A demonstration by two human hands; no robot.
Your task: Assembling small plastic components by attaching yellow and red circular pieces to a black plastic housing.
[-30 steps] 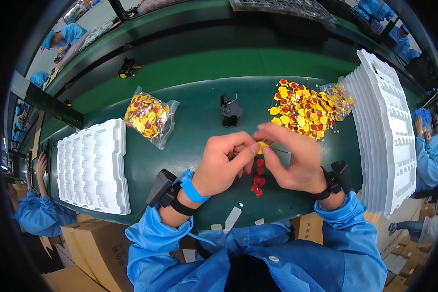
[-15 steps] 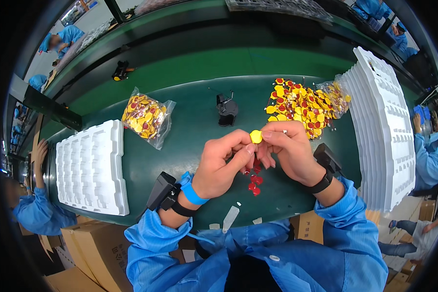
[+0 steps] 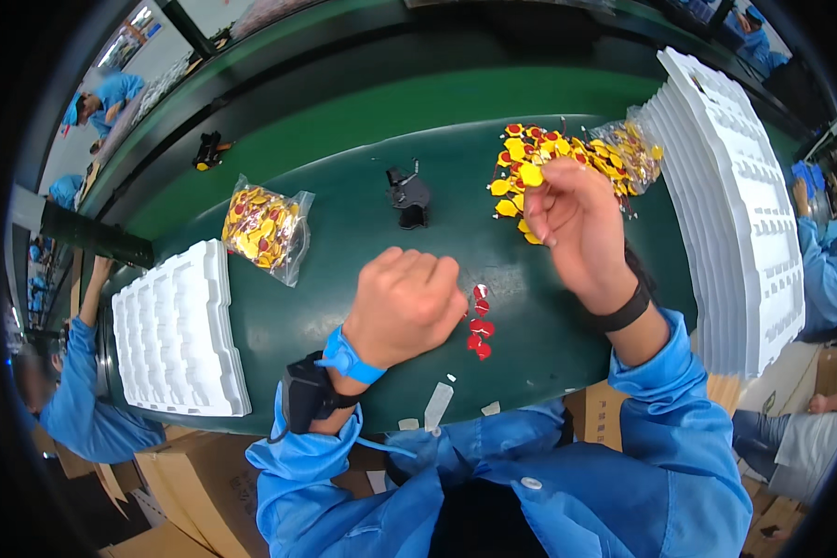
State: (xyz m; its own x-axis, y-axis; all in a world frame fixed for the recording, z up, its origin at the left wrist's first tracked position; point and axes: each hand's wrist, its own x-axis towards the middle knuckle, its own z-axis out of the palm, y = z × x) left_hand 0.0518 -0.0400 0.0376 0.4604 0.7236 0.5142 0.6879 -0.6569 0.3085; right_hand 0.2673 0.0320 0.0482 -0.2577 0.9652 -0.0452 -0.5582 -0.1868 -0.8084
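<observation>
Raised in front of the pile, my right hand point(image 3: 581, 232) pinches a yellow piece point(image 3: 531, 175), flat and roughly round, between thumb and index finger. My left hand point(image 3: 405, 302) is curled into a fist over the table, back of the hand upward; whatever its fingers hold is hidden. Just right of that fist, several small red discs point(image 3: 480, 327) lie in a short column on the green table point(image 3: 344, 270). Behind the right hand spreads a heap of yellow and red pieces point(image 3: 513, 149) with thin dark leads.
A clear bag of similar pieces point(image 3: 265, 228) lies at left, above a white moulded tray point(image 3: 177, 335). At right stands a stack of white trays point(image 3: 716, 214). A black part point(image 3: 407, 197) sits mid-table. Whitish tape scraps point(image 3: 438, 406) lie near the front edge.
My hands have parted. The right has moved up and right toward the heap with the yellow piece; the left has let go of it and turned knuckles up. The view has shifted slightly.
</observation>
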